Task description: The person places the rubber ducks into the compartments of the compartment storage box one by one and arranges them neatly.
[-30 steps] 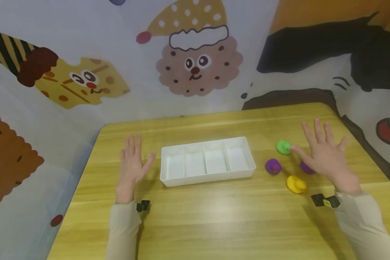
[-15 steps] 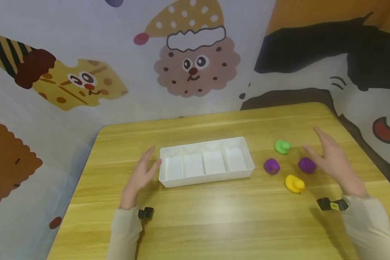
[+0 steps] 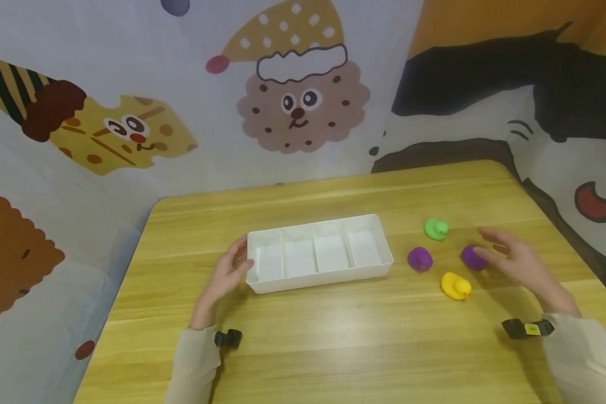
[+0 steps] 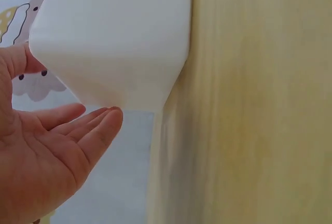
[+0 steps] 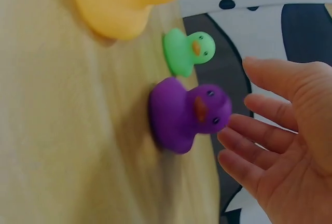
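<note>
A white divided tray (image 3: 303, 280) stands on the table, its compartments bare. My left hand (image 3: 225, 278) is at its left end, thumb by the near corner and other fingers along the end wall. In the left wrist view, the loosely bent fingers (image 4: 101, 133) meet or nearly meet the tray (image 4: 119, 32). On the right, my right hand (image 3: 527, 272) reaches round a purple rubber duck (image 3: 472, 257) without gripping it. The right wrist view has this purple duck (image 5: 181, 115) just off the spread fingertips (image 5: 233, 159).
Left of that duck sits another purple duck (image 3: 420, 259). A green duck (image 3: 436, 229) lies farther back and a yellow duck (image 3: 455, 286) nearer the front. The wooden table (image 3: 333, 348) meets a cartoon-printed cloth (image 3: 207, 174) behind.
My left hand has moved right, up to the tray's end. My right hand has turned and lowered toward the right purple duck, its fingers less spread. Tray and ducks stay put.
</note>
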A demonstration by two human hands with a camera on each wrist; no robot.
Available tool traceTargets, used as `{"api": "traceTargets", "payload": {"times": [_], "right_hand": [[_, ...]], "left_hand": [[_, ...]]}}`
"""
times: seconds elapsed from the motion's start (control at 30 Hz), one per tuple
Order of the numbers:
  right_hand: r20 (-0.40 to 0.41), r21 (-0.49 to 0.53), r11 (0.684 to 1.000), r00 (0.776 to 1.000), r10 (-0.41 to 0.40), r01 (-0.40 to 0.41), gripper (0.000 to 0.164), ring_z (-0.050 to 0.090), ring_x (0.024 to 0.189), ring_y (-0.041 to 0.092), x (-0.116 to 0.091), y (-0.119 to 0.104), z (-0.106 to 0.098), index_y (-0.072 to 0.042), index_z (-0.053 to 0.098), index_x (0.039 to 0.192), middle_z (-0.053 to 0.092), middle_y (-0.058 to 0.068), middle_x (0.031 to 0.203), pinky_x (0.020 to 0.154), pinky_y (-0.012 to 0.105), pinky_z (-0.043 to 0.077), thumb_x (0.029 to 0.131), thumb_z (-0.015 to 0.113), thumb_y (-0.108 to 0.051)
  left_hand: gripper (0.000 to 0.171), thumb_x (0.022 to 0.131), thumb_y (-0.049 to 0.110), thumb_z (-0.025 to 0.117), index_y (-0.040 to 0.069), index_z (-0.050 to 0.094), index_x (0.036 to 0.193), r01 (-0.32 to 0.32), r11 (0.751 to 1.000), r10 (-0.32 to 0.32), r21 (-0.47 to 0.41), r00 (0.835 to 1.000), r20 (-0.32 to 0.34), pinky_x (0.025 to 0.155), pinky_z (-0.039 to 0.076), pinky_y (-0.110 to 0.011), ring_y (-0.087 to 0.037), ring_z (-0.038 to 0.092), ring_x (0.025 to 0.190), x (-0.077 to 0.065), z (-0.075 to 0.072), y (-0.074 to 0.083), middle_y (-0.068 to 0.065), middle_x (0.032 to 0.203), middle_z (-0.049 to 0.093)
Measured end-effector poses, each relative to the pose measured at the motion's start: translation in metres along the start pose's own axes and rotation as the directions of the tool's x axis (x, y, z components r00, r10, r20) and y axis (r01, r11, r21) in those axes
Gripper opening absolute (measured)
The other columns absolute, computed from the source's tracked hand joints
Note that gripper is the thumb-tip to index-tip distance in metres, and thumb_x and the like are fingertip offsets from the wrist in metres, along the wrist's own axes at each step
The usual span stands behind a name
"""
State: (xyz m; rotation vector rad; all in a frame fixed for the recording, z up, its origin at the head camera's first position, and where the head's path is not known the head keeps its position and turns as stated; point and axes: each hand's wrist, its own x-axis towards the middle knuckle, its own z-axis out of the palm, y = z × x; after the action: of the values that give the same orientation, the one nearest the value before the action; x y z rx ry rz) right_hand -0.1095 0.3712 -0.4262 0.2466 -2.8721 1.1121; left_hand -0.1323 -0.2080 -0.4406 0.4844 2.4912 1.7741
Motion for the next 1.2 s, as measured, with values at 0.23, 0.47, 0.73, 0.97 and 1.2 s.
{"api": "traceTargets", "payload": {"times": [0.23,0.47,0.73,0.97,1.2], "right_hand": [[0.046,0.027,0.999,0.998,0.03,-0.031,0.055,0.059,0.104,0.036,-0.006,0.012,0.006,0.009,0.045,0.131,0.046,0.035,0.127,0.07,-0.001,0.042,0.088,0.065,-0.019],[0.063,0.094,0.996,0.998,-0.003,-0.003,0.053,0.044,0.092,-0.02,-0.006,0.018,0.01,0.011,0.046,0.129,0.047,0.036,0.124,0.07,0.004,0.048,0.086,0.067,-0.012],[0.053,0.156,0.984,0.994,-0.092,0.082,0.047,0.049,0.094,-0.016,-0.007,0.022,0.014,0.013,0.049,0.124,0.048,-0.022,0.116,0.07,0.008,0.052,0.084,0.067,-0.002],[0.07,0.182,0.978,0.991,-0.115,0.101,0.045,0.051,0.094,-0.014,-0.006,0.025,0.013,0.015,0.049,0.122,0.047,-0.031,0.114,0.068,0.011,0.054,0.083,0.066,0.001],[0.077,0.176,0.981,0.993,-0.091,0.076,0.045,0.05,0.093,-0.014,-0.004,0.026,0.011,0.013,0.05,0.122,0.047,-0.031,0.112,0.067,0.015,0.055,0.084,0.067,-0.002]], "left_hand": [[0.058,0.086,-0.014,0.046,-0.015,0.024,0.139,0.019,0.998,-0.02,-0.061,1.0,-0.01,0.106,0.034,-0.046,-0.046,0.032,0.13,-0.001,0.002,-0.002,-0.034,0.141,0.031],[0.058,0.084,-0.018,0.046,-0.016,0.025,0.138,0.008,0.997,-0.009,-0.083,1.0,-0.019,0.107,0.033,-0.044,-0.046,0.031,0.131,0.0,0.002,-0.003,-0.034,0.141,0.031],[0.056,0.084,-0.019,0.045,-0.017,0.027,0.137,-0.016,0.996,0.015,-0.082,1.0,-0.024,0.109,0.03,-0.045,-0.046,0.033,0.13,0.005,0.002,-0.005,-0.034,0.141,0.032],[0.057,0.084,-0.019,0.045,-0.018,0.026,0.137,-0.017,0.996,0.015,-0.09,1.0,-0.02,0.108,0.031,-0.044,-0.046,0.033,0.13,0.01,0.002,-0.005,-0.035,0.141,0.031],[0.057,0.084,-0.019,0.044,-0.018,0.026,0.138,-0.019,0.996,0.017,-0.09,1.0,-0.013,0.109,0.03,-0.046,-0.046,0.032,0.13,0.014,0.0,-0.007,-0.034,0.142,0.03]]}}
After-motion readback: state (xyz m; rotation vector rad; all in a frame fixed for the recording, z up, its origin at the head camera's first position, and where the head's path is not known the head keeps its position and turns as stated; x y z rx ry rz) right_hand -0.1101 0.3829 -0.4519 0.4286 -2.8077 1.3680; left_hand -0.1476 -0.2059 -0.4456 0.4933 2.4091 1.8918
